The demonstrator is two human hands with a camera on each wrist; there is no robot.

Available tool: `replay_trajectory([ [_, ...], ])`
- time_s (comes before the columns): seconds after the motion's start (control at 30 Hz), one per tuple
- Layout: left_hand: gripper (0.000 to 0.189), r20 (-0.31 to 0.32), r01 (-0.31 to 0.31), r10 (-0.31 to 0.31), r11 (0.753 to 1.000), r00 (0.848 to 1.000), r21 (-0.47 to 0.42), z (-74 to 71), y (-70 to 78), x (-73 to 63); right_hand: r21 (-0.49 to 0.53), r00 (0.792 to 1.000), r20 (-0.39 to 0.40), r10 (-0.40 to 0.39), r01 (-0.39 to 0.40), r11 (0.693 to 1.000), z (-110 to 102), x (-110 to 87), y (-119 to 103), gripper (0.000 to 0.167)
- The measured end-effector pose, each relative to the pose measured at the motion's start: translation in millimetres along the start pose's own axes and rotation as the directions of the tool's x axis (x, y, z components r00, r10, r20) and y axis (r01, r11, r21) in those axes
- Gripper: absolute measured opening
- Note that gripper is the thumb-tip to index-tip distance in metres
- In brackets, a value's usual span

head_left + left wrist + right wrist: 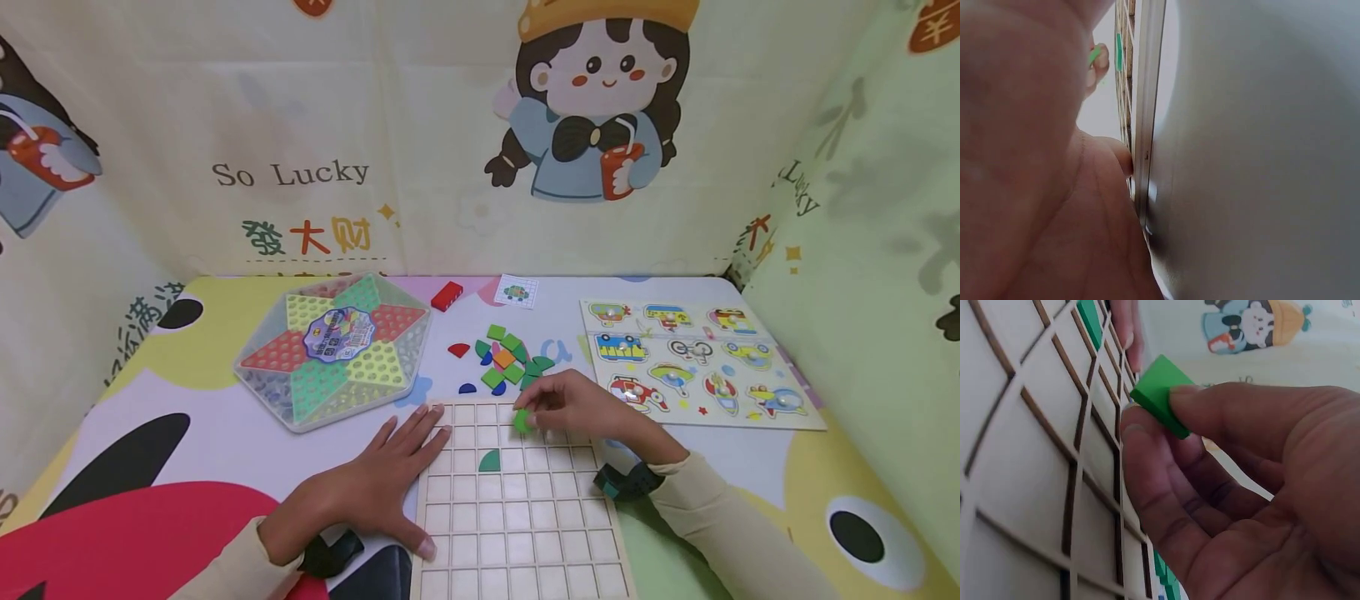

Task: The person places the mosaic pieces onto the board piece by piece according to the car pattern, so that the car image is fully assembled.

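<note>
the right hand (pixel 562 406) pinches a bright green square tile (pixel 1159 387) between thumb and fingers, holding it tilted over the far part of a wooden grid board (pixel 520 550); i cannot tell whether the tile touches the board. the left hand (pixel 378 483) lies with its fingers spread apart along the board's left edge, the thumb resting on the rim. the two hands are apart from each other.

a dark green quarter-circle tile (pixel 490 461) sits in one cell of the board, nearer the person than the held tile and to its left. just beyond the board, loose tiles (pixel 513 374) in green, blue, orange and red lie scattered on the bench (pixel 225 442), which has a colourful printed cover. behind them are a small red box (pixel 447 296) and a card (pixel 528 287) with a turtle pattern. a hexagonal marble game box (pixel 311 392) is at the left, and a vehicle peg puzzle (pixel 701 375) at the right.
</note>
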State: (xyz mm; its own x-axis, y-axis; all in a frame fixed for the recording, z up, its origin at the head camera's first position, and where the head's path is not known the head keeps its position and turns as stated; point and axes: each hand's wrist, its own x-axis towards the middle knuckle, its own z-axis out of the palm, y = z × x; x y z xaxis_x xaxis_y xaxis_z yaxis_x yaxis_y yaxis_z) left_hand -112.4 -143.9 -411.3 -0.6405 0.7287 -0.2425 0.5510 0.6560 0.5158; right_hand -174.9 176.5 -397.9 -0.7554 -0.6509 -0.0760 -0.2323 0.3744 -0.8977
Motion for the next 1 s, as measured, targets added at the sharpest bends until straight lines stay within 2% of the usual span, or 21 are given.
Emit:
replay_trajectory([
  [0.27,0.123,0.007,0.029,-0.029,1.0,1.0,0.001,-1.1,1.2,0.0,-0.065,0.992,0.117,-0.038,0.045,0.997,15,0.0,-8,0.017],
  [0.47,0.123,0.006,0.019,-0.019,1.0,1.0,0.005,0.2,1.3,1.4,-0.125,0.992,0.127,0.001,0.015,0.992,22,-0.6,-11,0.02],
  [0.73,0.124,0.0,0.035,-0.035,0.999,0.999,0.004,1.2,0.7,0.8,-0.196,0.99,0.139,0.029,-0.001,0.981,27,-0.7,-15,0.02],
  [1.0,0.124,0.014,0.04,-0.041,0.999,0.999,0.013,1.8,-0.7,3.1,-0.22,0.991,0.118,0.062,-0.034,0.975,31,-2.3,-15,0.017],
])
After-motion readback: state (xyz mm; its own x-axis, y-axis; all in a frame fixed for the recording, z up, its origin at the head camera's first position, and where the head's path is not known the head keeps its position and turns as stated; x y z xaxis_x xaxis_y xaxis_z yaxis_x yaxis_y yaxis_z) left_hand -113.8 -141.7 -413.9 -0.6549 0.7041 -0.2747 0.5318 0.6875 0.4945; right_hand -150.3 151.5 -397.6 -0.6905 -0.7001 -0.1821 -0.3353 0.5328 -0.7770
